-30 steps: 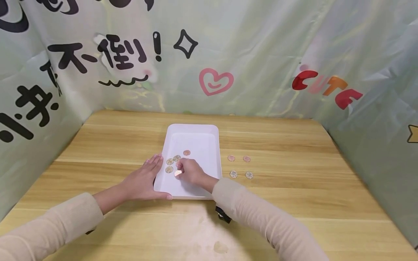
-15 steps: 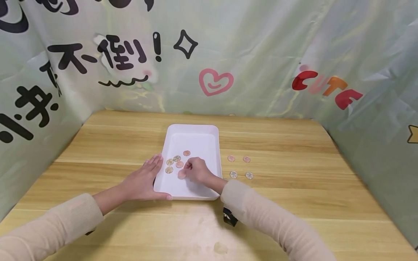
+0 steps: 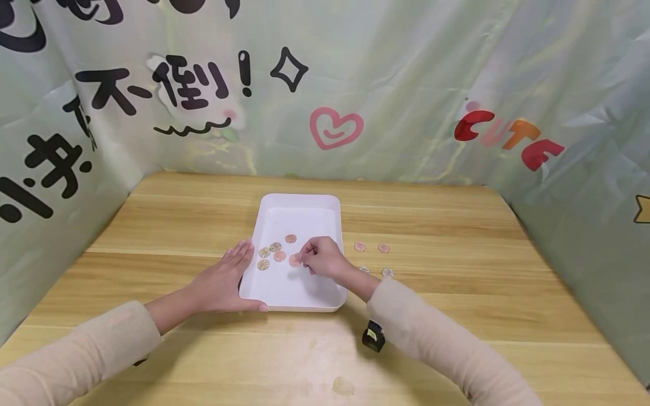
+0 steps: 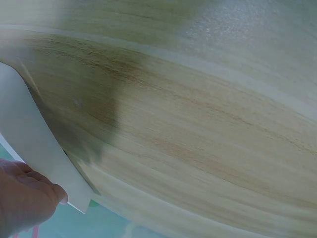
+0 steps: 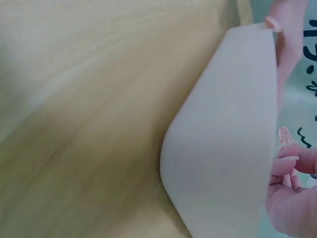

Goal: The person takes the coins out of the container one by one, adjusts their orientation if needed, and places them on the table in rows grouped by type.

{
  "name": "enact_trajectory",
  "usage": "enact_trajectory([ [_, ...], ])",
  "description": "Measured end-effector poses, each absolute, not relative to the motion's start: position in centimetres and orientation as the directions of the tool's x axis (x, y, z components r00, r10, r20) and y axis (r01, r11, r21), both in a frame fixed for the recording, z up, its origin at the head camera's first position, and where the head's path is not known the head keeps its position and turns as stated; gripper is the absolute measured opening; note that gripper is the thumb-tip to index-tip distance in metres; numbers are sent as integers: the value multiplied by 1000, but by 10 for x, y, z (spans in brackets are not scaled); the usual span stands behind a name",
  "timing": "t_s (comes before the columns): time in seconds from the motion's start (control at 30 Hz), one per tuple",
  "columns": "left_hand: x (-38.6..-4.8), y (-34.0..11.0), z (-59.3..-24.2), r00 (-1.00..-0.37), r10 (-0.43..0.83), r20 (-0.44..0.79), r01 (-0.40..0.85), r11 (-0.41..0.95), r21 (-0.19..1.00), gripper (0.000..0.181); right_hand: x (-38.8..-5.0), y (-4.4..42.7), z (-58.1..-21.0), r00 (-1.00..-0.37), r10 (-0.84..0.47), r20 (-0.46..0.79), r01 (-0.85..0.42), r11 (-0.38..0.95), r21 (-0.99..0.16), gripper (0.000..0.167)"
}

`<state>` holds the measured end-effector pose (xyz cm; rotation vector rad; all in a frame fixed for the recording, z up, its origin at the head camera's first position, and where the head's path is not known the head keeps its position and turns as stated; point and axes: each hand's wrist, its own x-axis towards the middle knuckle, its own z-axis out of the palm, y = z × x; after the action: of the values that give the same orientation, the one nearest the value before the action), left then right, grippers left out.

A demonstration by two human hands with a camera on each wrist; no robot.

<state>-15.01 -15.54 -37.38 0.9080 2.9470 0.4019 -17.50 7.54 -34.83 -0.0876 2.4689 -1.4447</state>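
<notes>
A pinkish copper coin [image 3: 295, 260] is pinched between the thumb and fingertips of my right hand [image 3: 325, 257], above the floor of the white tray [image 3: 315, 214]. In the right wrist view the coin [image 5: 285, 135] stands on edge at the fingertips. My left hand [image 3: 220, 282] rests spread against the tray's left side, its fingers along the rim and its thumb at the front edge. Several coins lie in the tray left of my right hand: two copper coins [image 3: 279, 256] and several brass-coloured coins [image 3: 263, 264].
To the right of the tray, two copper coins [image 3: 360, 247] and two silver coins [image 3: 388, 273] lie on the wooden table [image 3: 457, 316]. My right wrist partly covers one silver coin. A printed cloth [image 3: 406, 73] stands around the table's back and sides.
My right hand has moved to the right and slightly away across the tray with the copper coin, uncovering another copper coin. My left hand and the tray have stayed put.
</notes>
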Motion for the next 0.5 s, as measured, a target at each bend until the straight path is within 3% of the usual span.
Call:
enact_trajectory([
  [0.5,-150,-156,-375,-833,552,43,543,801,253,120,-178,136,-340,-971,-141,-193,111,449,-887,13],
])
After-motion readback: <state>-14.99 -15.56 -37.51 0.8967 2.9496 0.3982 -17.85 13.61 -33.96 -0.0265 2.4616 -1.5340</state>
